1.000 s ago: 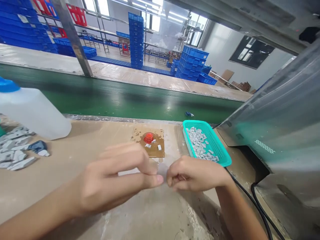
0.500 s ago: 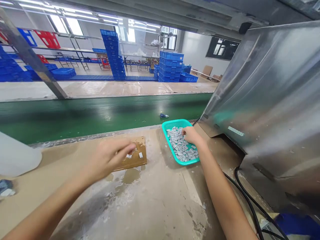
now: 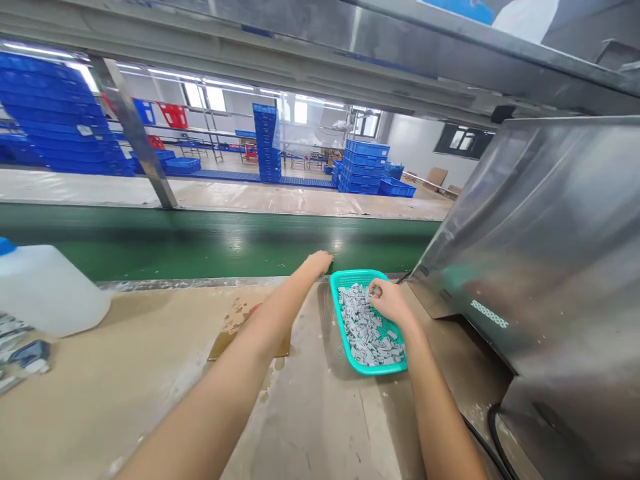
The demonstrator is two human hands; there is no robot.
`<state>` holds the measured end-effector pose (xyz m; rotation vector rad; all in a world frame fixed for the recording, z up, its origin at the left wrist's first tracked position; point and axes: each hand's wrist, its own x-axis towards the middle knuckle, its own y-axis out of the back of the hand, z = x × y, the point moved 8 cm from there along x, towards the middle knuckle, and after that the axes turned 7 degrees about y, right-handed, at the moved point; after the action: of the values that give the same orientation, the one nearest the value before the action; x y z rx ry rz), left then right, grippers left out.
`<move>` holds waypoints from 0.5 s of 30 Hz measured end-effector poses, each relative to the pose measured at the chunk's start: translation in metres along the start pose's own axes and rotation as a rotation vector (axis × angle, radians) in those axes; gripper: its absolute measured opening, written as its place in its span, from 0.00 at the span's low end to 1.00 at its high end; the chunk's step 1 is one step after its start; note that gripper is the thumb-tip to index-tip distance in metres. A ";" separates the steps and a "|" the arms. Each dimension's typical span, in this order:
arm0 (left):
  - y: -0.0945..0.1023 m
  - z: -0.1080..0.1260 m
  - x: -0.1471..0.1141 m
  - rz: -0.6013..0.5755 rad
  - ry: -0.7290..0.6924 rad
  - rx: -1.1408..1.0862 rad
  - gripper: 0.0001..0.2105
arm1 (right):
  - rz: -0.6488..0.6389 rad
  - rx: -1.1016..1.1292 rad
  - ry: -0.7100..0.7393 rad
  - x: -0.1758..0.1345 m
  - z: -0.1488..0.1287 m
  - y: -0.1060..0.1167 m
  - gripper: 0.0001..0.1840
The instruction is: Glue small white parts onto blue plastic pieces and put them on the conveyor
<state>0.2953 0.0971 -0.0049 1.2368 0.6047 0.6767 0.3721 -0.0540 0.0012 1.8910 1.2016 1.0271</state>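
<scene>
My right hand (image 3: pixel 389 301) is over the turquoise basket (image 3: pixel 345 339), its fingers curled in a pinch at the heap of small light-grey pieces (image 3: pixel 361 323). Whether a piece is between the fingertips is too small to make out. My left hand (image 3: pixel 319 262) reaches across to the near edge of the green belt (image 3: pixel 250 250), just beyond the basket's far left corner. Its fingers point down and are mostly hidden, so what they hold does not show. Under my left forearm lies a wet brown board (image 3: pixel 283 343), largely covered.
A white jug (image 3: pixel 60 287) with a blue cap stands at the left, with dark blue and grey parts (image 3: pixel 31 355) near it. A metal housing (image 3: pixel 540 267) fills the right side. Overhead runs a metal shelf (image 3: pixel 300 60); a post (image 3: pixel 140 140) rises left. Blue crates (image 3: pixel 364 167) are stacked behind.
My left hand has moved from above the brown board forward and right to the belt. The dark blue piece seen there earlier is out of sight. My right hand stays at the basket; the view has shifted.
</scene>
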 end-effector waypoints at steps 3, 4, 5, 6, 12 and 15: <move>0.001 -0.010 0.002 -0.022 0.076 -0.074 0.15 | 0.010 0.105 0.009 0.001 -0.005 0.003 0.08; 0.004 -0.015 0.000 -0.024 0.099 -0.114 0.14 | 0.018 0.175 -0.001 0.001 -0.007 0.003 0.07; 0.009 -0.019 -0.002 -0.022 0.116 -0.162 0.14 | 0.032 0.272 -0.017 0.001 -0.009 0.004 0.06; 0.015 -0.023 -0.006 -0.013 0.125 -0.219 0.15 | 0.053 0.389 -0.035 0.001 -0.011 0.004 0.04; 0.058 -0.038 -0.088 0.059 0.105 -0.653 0.14 | 0.101 0.882 0.011 -0.007 -0.073 0.000 0.11; 0.054 -0.042 -0.156 -0.085 0.053 -0.957 0.07 | 0.048 0.892 0.145 -0.024 -0.126 -0.004 0.09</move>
<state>0.1531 0.0177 0.0466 0.3012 0.2953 0.7900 0.2541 -0.0593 0.0504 2.5296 1.9196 0.6954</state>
